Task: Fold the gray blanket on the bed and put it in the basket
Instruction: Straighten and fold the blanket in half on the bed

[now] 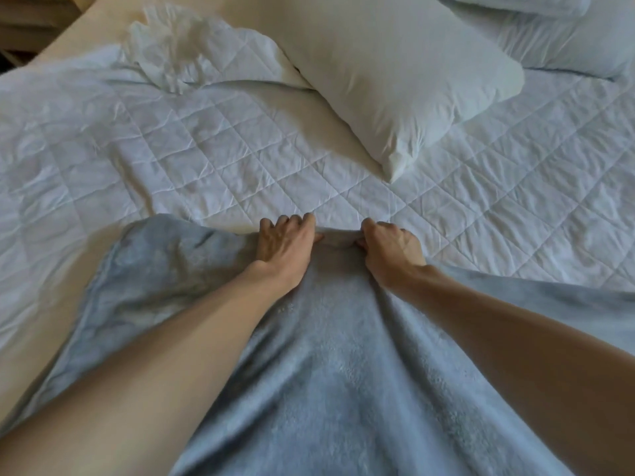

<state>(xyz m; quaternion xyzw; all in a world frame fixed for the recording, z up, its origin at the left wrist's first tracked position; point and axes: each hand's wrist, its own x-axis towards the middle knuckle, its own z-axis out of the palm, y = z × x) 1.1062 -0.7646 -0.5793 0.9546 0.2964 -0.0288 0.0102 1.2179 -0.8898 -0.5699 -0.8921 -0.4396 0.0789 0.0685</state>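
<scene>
— Gray fleece, is it? Where does the gray blanket (pixel 326 372) lie?
— On the bed (pixel 515 187). It is spread over the near part, from the bottom of the view up to about the middle. Its far edge is bunched where the hands hold it, and soft folds run back from there toward the person.
— Both hands are on it?
— Yes. The left hand (pixel 283 247) has its fingers curled over the far edge, with the thumb pointing toward the other hand. The right hand (pixel 391 250) is closed like a fist on the same edge, pinching the cloth.
— Are they wide apart?
— No, they are near each other, with a short strip of the edge stretched between them. Both bare forearms reach out over the blanket.
— What is under it?
— A white quilted mattress cover (pixel 213 149), wrinkled toward the left.
— Anything else on the bed?
— A white pillow (pixel 395 77) lies aslant beyond the hands, one corner pointing toward them, apart from the blanket. A second pillow (pixel 567 39) sits in the far right corner. A crumpled white cloth (pixel 171 46) lies at the far left. Past the bed, top left, a bit of wooden furniture (pixel 24 25) shows.
</scene>
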